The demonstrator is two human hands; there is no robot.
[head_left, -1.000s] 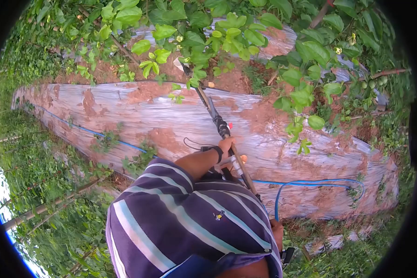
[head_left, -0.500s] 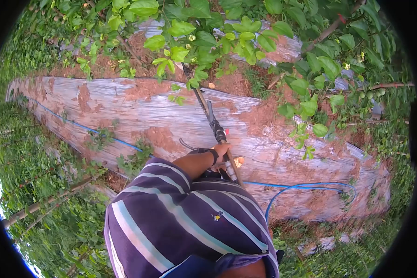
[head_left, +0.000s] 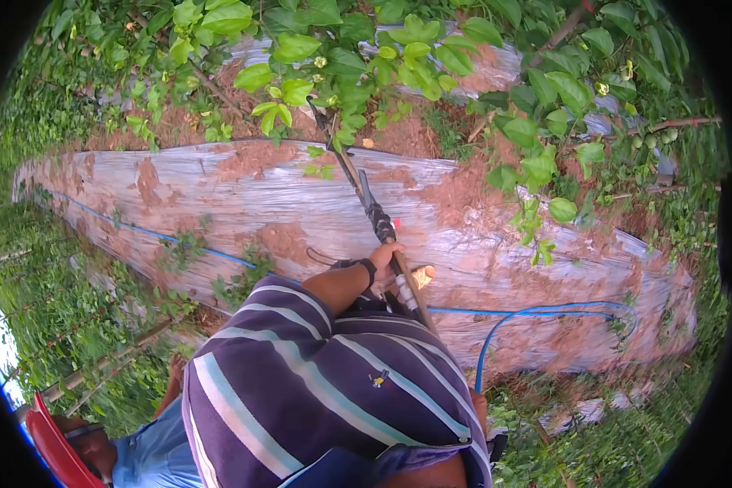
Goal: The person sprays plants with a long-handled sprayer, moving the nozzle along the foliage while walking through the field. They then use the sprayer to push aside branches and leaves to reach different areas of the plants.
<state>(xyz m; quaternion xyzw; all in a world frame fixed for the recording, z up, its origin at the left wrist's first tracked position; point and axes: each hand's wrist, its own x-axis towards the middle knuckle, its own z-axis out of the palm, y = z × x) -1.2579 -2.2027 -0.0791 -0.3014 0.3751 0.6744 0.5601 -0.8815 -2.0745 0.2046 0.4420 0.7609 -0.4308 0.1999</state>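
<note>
My left hand [head_left: 388,256], with a dark band at the wrist, is wrapped around a long pole [head_left: 354,177]. Black tape binds the pole just ahead of my fingers, and a grey metal collar sits behind them. The pole slants up and left, its dark hooked tip [head_left: 312,104] among low leaves [head_left: 278,114]. Beside the collar shows a tan object [head_left: 422,276] I cannot make out. Of my right arm only a sliver of skin [head_left: 481,408] shows at the shirt's right edge; its fingers are hidden.
Plastic sheeting [head_left: 244,195] strewn with soil covers the bed ahead. A blue hose [head_left: 537,311] loops at the right. Leafy vines [head_left: 537,154] hang above. At lower left is a person in a red cap [head_left: 53,439] and blue shirt [head_left: 159,447]; a wooden rail [head_left: 114,354] runs nearby.
The person in the red cap has come into view at lower left. The view has shifted slightly, and the pole's hooked tip now shows more clearly. My left hand keeps its grip.
</note>
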